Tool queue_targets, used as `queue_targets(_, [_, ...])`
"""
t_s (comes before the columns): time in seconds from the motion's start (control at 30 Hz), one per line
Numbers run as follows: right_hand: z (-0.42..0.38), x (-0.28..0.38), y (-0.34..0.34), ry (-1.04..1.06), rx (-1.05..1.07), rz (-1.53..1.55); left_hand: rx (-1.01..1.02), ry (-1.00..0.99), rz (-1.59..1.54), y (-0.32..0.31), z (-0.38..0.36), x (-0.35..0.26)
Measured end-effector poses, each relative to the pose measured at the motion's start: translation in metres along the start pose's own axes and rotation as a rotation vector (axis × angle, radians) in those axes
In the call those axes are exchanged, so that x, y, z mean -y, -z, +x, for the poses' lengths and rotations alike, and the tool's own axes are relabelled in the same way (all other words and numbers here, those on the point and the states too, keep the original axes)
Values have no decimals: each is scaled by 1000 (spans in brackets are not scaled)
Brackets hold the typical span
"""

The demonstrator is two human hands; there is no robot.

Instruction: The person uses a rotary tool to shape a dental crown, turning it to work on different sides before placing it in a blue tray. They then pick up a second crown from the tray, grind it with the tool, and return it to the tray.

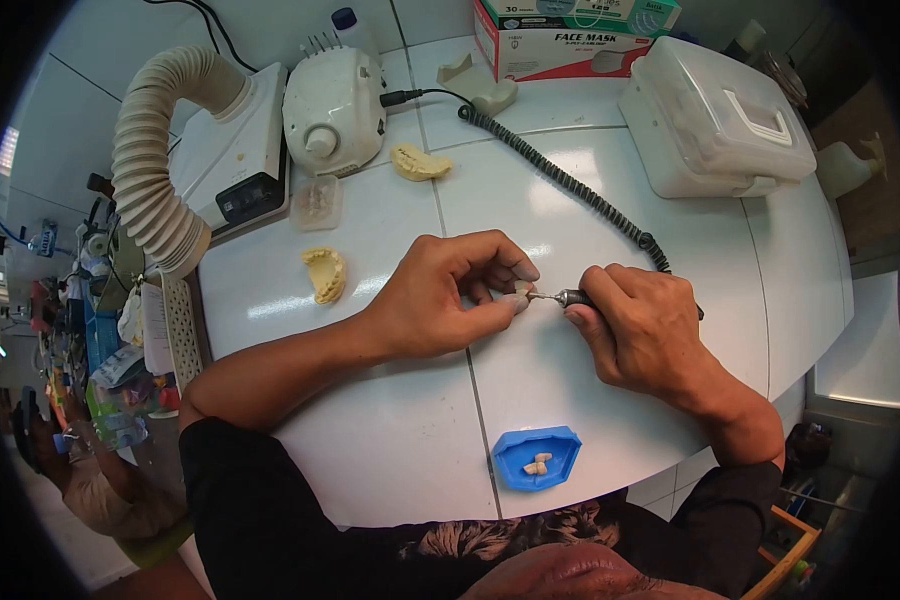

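My left hand (445,295) pinches a small pale, tooth-coloured piece (524,287) between thumb and fingertips, over the middle of the white table. My right hand (650,325) is wrapped round a dental handpiece (572,298), its thin bur pointing left and its tip right at the pale piece. The fingers partly cover the piece. Nearer my body, a blue tray (503,478) holds a few tooth-coloured pieces (537,464). A yellowish dental cast (326,276) lies left of my left hand, and another cast (420,162) sits farther back.
A coiled cord (570,185) runs from the white control unit (332,112) toward my right hand. Left stands a ribbed hose (140,150), near a small clear box (316,203). A face mask box (570,52) and white case (715,125) stand behind. Another person (120,490) sits far left.
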State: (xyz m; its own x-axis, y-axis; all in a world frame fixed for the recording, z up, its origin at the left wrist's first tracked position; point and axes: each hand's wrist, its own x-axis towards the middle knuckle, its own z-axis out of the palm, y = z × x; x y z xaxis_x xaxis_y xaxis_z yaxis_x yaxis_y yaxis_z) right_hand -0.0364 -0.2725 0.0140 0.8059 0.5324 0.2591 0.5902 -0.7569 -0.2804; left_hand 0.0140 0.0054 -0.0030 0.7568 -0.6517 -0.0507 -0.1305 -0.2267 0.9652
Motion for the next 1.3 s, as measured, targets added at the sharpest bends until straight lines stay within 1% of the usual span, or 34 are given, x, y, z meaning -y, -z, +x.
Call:
queue_targets(0.23, [1, 1, -1, 6, -21, 7, 5, 22, -67, 0, -1, 0])
queue_targets(0.63, [1, 1, -4, -17, -34, 18, 9, 79, -91, 1, -1, -3])
queue_targets(0.83, [0, 0, -3, -26, -38, 40, -84, 43, -217, -2, 0, 5])
queue_targets(1.03, [0, 0, -2, -26, -28, 36, -32, -21, -16, 2, -1, 0])
queue_targets(1.13, [0, 0, -2, -22, -23, 22, -41, -13, -17, 1, -1, 0])
queue_targets(1.3, [1, 1, -2, -25, -21, 12, -41, 55, -75, 1, 0, 0])
